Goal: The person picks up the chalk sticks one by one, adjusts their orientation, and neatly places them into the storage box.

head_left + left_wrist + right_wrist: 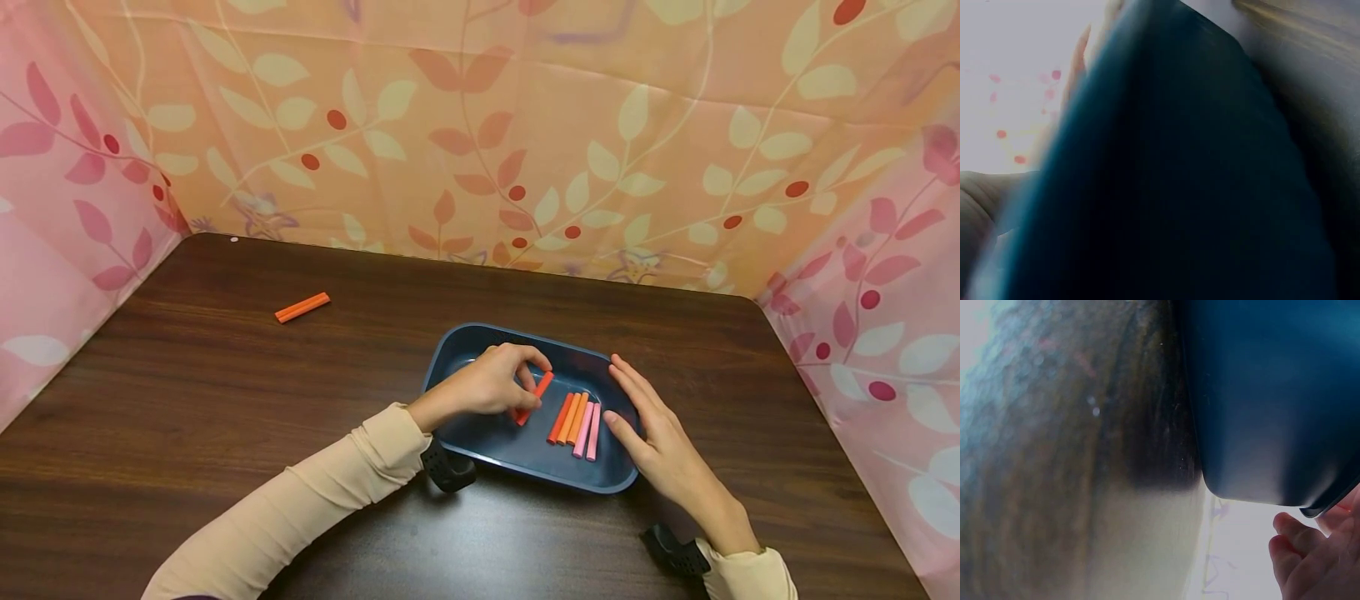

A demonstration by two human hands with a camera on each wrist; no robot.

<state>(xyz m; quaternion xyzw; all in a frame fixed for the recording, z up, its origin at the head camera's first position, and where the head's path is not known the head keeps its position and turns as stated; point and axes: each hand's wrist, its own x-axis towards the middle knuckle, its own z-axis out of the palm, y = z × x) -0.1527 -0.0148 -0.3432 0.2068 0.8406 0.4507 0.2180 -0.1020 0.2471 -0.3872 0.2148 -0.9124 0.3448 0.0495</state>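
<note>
My left hand (498, 383) reaches over the near left side of a dark blue tray (517, 462) and pinches a slim red stick (542, 385) between thumb and fingers, low over the tray floor. To its right, in the tray, several sticks lie side by side: a red stick (559, 418), two orange sticks (576, 418) and two pink sticks (587, 432). My right hand (660, 437) rests at the tray's right rim with its fingers extended. In both wrist views the outer wall of the tray (1210, 156) fills much of the picture, hiding the sticks.
A pair of orange sticks (302, 307) lies on the dark wooden table (187, 400), back and left of the tray. A small white spot (234, 239) shows near the back edge. Floral cloth (480, 125) hangs behind the table and along both sides.
</note>
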